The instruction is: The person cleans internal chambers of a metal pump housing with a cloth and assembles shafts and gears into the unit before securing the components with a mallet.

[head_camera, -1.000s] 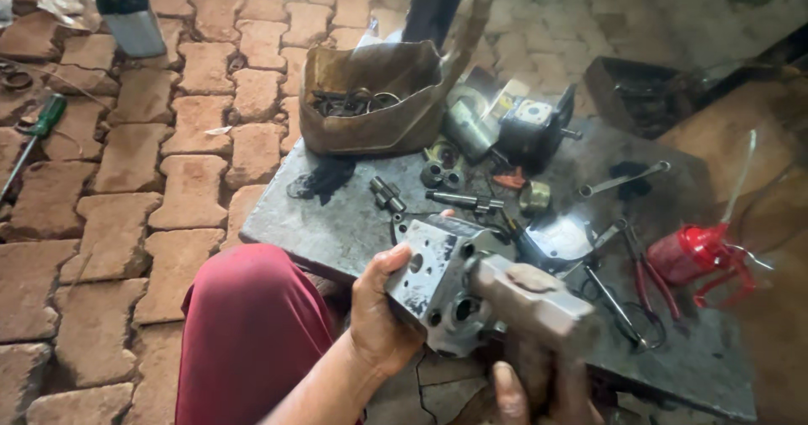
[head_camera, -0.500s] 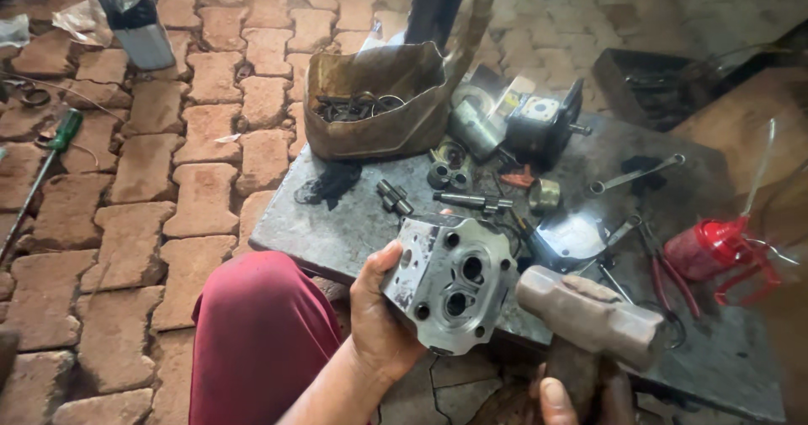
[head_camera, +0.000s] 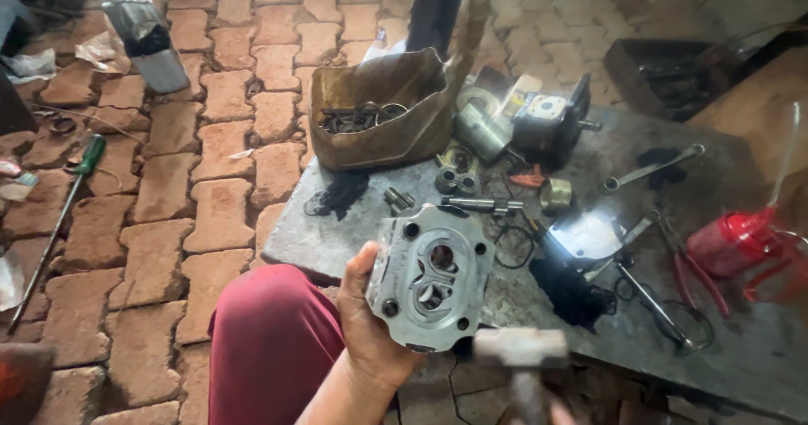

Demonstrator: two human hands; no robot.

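My left hand (head_camera: 370,332) grips a grey cast-metal pump housing (head_camera: 429,278) by its left side, above my knee. Its flat face points at the camera and shows two bores and several bolt holes. Just under its lower right corner is a blurred hammer head (head_camera: 520,347), with the handle running down out of the picture. Only a sliver of my right hand (head_camera: 562,411) shows at the bottom edge, closed on that handle.
A grey stone slab (head_camera: 337,231) carries a brown bag of rings (head_camera: 379,109), a black pump body (head_camera: 547,122), a small shaft (head_camera: 480,204), a wrench (head_camera: 652,171), red-handled pliers (head_camera: 690,273) and a red oil can (head_camera: 736,240). A green screwdriver (head_camera: 80,160) lies on the brick paving.
The housing has been turned so that its face points at the camera. The hammer has dropped from beside the housing to below its lower right corner.
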